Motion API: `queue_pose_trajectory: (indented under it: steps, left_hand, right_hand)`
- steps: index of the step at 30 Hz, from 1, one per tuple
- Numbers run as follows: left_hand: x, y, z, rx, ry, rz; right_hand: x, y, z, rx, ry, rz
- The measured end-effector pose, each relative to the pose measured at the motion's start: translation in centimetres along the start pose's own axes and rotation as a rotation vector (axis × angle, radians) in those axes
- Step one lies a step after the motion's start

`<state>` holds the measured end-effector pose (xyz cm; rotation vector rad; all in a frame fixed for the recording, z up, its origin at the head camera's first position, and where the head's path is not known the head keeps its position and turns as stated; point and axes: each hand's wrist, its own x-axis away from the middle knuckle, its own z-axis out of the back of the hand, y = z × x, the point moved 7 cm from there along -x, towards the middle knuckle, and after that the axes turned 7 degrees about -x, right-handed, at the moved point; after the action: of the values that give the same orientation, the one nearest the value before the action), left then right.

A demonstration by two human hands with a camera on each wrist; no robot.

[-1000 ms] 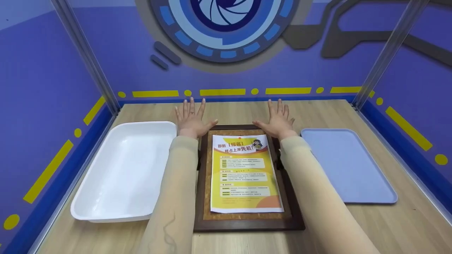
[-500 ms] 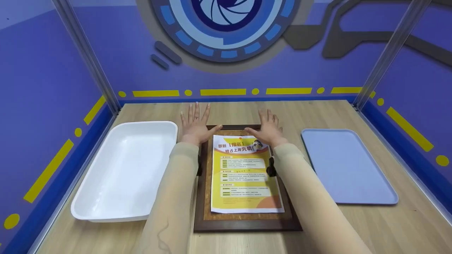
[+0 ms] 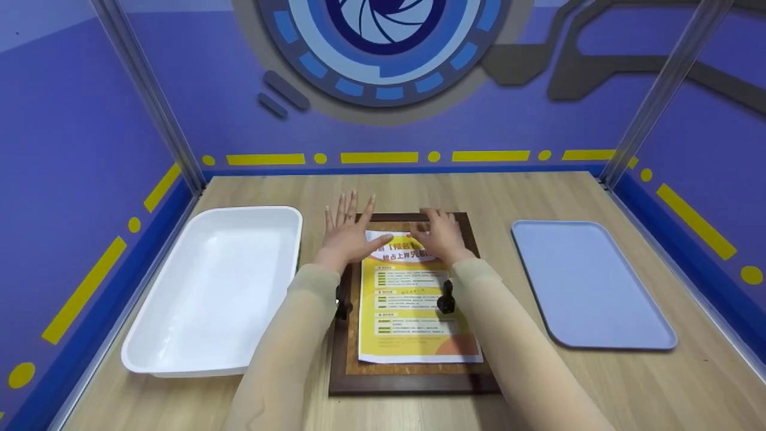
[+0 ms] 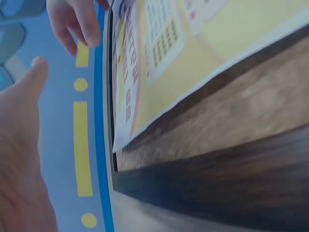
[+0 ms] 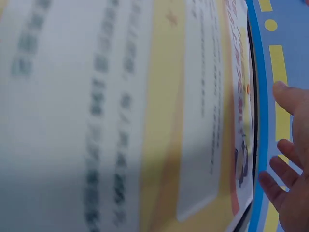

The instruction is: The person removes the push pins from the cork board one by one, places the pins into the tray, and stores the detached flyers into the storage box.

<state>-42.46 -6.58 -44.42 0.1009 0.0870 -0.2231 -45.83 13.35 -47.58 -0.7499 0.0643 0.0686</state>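
A printed yellow and white poster [image 3: 407,308] lies on a dark-framed cork board [image 3: 413,384] at the middle of the table. At its top edge sits a small red-orange pushpin [image 3: 409,236], which also appears as an orange dot, the pushpin [image 5: 248,89], in the right wrist view. My left hand [image 3: 349,239] hovers over the upper left of the board, fingers spread and nothing in them. Beside the pushpin, my right hand [image 3: 441,235] is over the poster's upper right, its fingers slightly bent and its thumb towards the pin. Contact with the pin cannot be made out.
To the left stands a deep white tray [image 3: 209,293]. A flat lavender tray [image 3: 598,287] lies on the right side of the wooden table [image 3: 526,194]. Purple-blue printed panels [image 3: 197,90] enclose the back and sides.
Both hands have come nearer and inward from the board's far corners. My right hand has moved left over the poster's top, its fingers now more bent; my left hand stays spread.
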Motion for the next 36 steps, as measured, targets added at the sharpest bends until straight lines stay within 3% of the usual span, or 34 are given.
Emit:
queue_pose_trajectory:
  steps: [7,18,24,30,36]
  left_hand:
    - [2.3,1.6,-1.3,0.033,-0.091,-0.045]
    - [5.5,2.8,-4.1,0.025,-0.322,-0.091]
    - [6.0,2.8,-5.1,0.033,-0.413,-0.11]
    - [6.1,2.7,-5.2,0.048,-0.434,-0.098]
    - [6.1,2.6,-5.2,0.062,-0.457,-0.084]
  right_hand:
    - [0.1,-0.1,-1.6,-0.024,-0.037,0.057]
    - [0.3,0.3,-2.6,-0.008,-0.05,0.064]
    - [0.3,0.4,-2.6,-0.019,-0.04,0.022]
    - [0.1,0.4,-2.7,-0.022,-0.013,-0.023]
    - [0.1,0.1,-2.5,0.006,0.014,0.003]
